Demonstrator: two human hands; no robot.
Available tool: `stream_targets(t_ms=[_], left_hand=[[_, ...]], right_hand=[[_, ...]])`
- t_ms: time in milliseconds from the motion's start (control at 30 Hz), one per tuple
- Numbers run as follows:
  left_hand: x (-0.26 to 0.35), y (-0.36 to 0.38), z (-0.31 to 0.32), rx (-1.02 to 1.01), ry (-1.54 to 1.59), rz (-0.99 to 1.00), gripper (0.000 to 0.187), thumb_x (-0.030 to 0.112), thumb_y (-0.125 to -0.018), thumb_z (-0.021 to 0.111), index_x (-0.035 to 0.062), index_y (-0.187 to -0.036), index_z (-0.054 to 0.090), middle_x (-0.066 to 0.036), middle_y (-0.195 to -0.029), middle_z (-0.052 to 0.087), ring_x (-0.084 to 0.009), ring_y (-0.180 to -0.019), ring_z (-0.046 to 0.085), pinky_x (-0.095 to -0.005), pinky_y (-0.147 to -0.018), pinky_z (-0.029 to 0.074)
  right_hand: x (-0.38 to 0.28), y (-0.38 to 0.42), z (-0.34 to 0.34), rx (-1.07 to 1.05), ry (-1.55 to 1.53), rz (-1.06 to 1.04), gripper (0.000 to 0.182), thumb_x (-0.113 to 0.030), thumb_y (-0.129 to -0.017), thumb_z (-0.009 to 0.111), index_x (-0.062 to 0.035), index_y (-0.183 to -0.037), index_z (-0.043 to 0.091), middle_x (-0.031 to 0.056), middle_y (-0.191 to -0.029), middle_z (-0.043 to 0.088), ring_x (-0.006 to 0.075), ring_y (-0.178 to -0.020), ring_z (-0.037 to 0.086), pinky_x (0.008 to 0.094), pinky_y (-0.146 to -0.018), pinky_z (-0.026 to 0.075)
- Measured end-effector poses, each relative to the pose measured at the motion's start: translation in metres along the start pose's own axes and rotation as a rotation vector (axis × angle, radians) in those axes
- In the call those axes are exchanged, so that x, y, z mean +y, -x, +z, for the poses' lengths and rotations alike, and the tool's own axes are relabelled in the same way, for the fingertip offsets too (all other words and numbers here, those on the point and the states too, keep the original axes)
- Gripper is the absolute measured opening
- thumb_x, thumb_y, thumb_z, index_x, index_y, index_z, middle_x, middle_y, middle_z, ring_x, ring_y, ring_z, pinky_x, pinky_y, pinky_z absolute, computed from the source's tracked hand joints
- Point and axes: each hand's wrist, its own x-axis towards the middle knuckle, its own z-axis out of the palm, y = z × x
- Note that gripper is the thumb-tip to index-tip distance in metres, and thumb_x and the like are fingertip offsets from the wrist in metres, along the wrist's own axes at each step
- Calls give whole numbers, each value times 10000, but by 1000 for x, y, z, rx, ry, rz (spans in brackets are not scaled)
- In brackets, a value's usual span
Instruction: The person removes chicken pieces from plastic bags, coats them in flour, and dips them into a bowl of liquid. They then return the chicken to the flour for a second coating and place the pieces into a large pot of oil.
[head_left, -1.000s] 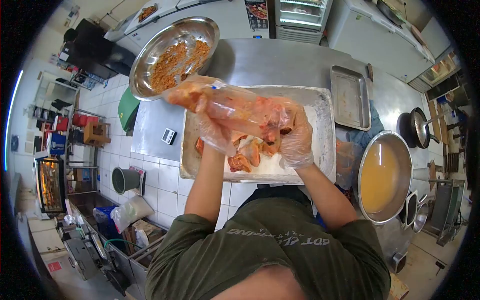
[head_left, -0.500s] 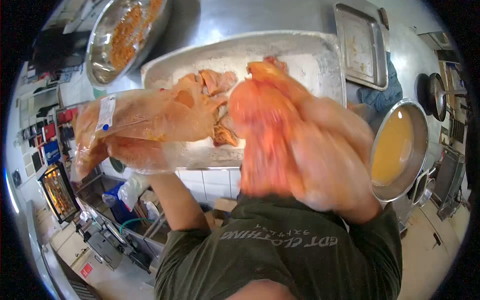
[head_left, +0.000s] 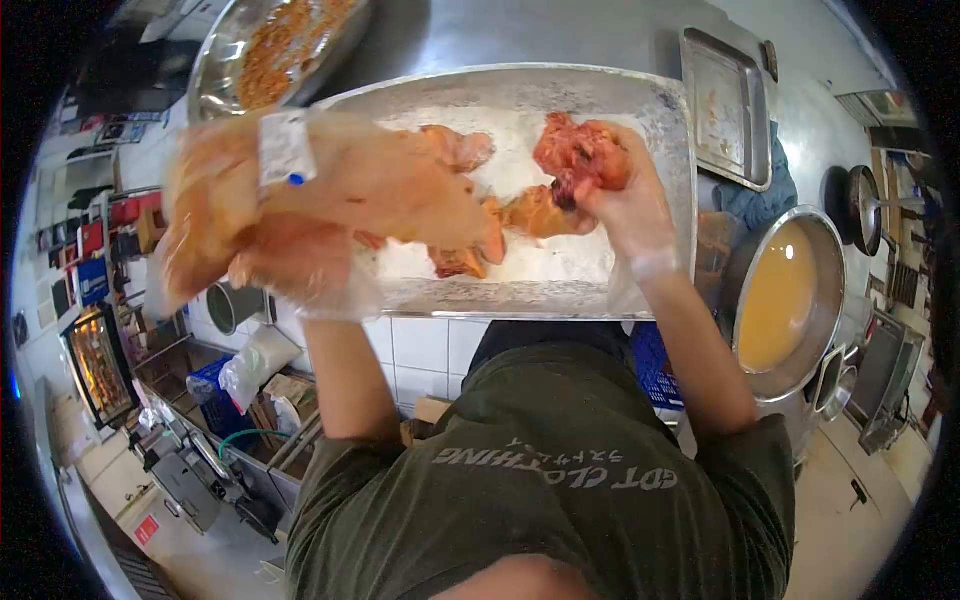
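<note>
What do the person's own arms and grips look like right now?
The left grip and right grip wear thin, clear plastic gloves with loose cuffs. Both forearms are bare. The dark olive-green T-shirt has short sleeves and pale lettering.

The clear plastic bag (head_left: 360, 185), blurred, bulges with pale orange-pink raw meat; a white label with a blue dot sits on its upper side. It lies sideways over the left hand (head_left: 300, 270), its left end beyond the metal tray (head_left: 640, 105) and its right end above the tray's floor. A glistening chunk of raw meat (head_left: 585, 148), bright red with a dark patch underneath, is gripped in the right hand (head_left: 638, 205) over the tray's right half. Orange-pink meat pieces (head_left: 540, 212) lie scattered around the tray's middle, some partly hidden by the bag.
</note>
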Motion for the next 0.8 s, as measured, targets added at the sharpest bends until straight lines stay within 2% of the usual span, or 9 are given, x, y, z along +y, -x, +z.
stream_targets(t_ms=[100,233,300,367,400,500,633,733,800], left_hand=[[4,-6,14,-63,45,35,937,719,-676,720,154,-1381,469,-56,-1372,513,-267,-1272,495,-491,-1054,443],[13,-10,18,-223,100,2,953,747,-704,675,158,-1411,426,-56,-1419,473,-286,-1299,467,-471,-1066,441],[14,-12,23,-248,167,13,924,697,-710,716,157,-1403,431,-47,-1390,490,-273,-1290,473,-459,-1071,438],[11,-18,23,-303,204,-32,885,674,-718,728,153,-1380,455,-39,-1358,513,-267,-1272,489,-451,-1069,438],[10,-16,32,-276,288,-41,845,541,-679,835,122,-1334,503,-40,-1268,571,-236,-1161,563,-409,-985,503],[-3,-21,50,-407,285,-16,765,438,-702,844,108,-1306,508,-47,-1221,578,-225,-1129,569,-377,-965,501],[-15,-45,66,-816,19,-10,733,309,-683,834,85,-1290,490,-55,-1202,576,-194,-1118,564,-345,-960,486],[-36,-50,87,-980,-36,-27,745,183,-667,820,70,-1312,464,-51,-1223,574,-170,-1123,559,-328,-991,461],[-41,-51,99,-971,-2,-103,726,149,-680,812,66,-1312,466,-54,-1227,573,-167,-1123,558,-328,-998,456]], right_hand=[[37,-24,-3,-43,-75,-10,588,85,-833,643,-45,-1365,428,128,-1224,605,191,-1071,628,281,-734,573],[27,-7,1,14,-18,-135,522,-28,-901,620,-66,-1392,446,101,-1281,570,171,-1087,607,289,-796,552],[12,12,2,84,37,-124,490,-93,-932,611,-72,-1397,459,93,-1323,542,165,-1113,587,301,-843,540],[12,14,1,-8,44,24,483,-133,-941,616,-78,-1397,467,95,-1361,514,166,-1154,564,305,-863,533],[14,14,1,-52,49,100,481,-153,-945,619,-80,-1397,472,96,-1380,500,167,-1175,553,307,-873,530],[30,11,28,-163,-12,-47,530,-230,-942,642,-81,-1416,456,105,-1376,507,199,-1228,524,325,-923,510],[-12,-11,53,-125,590,-715,757,-271,-846,764,-45,-1455,374,125,-1368,513,249,-1265,492,351,-1063,409],[-64,-1,82,-378,333,-665,911,-244,-744,858,-44,-1466,340,134,-1369,512,237,-1281,479,352,-1073,404],[-76,-3,80,-230,541,-701,985,-237,-702,889,-50,-1477,311,119,-1371,507,229,-1285,475,355,-1078,403]])
